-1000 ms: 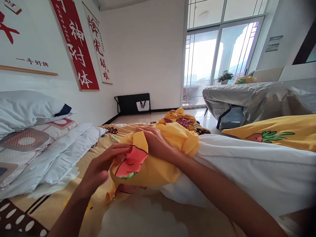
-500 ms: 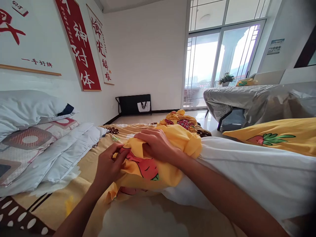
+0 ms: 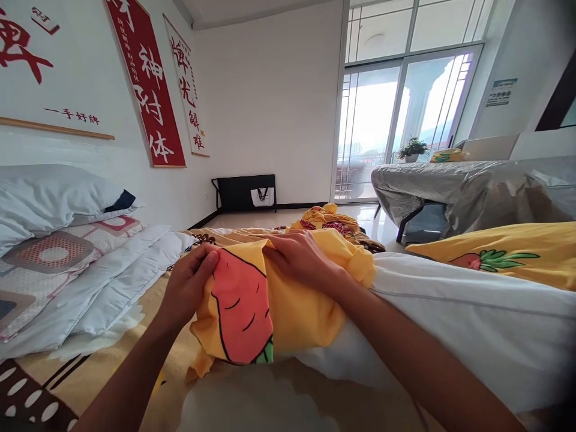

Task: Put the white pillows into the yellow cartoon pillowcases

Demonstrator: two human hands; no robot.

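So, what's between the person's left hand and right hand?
In the head view, yellow cloth spans the stretch between the left hand and the right hand, with a red and green print showing on it.

The fabric (image 3: 299, 309) here is egg-yolk yellow, printed with a coral-red carrot (image 3: 245, 309) outlined in black and tipped green. I see a plain white quilt (image 3: 454, 327), a tan bedsheet (image 3: 157, 294) with brown, white-spotted patches, and a deep red scroll (image 3: 144, 90) with white characters.
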